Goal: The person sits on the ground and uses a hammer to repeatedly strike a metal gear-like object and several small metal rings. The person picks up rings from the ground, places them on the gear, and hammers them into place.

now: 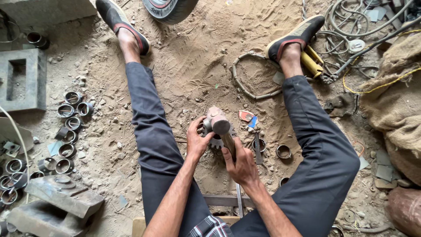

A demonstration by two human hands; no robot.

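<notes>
I sit on sandy ground with my legs spread. My right hand grips the wooden handle of a hammer, whose steel head hangs just above a toothed metal gear lying on the dirt between my legs. My left hand holds the gear's left side, fingers curled around its edge. The hammer head and my hands hide most of the gear.
Several short metal rings lie in a heap at left beside a grey concrete block. More rings sit by my right knee. A tyre stands ahead, hoses and burlap sacks at right.
</notes>
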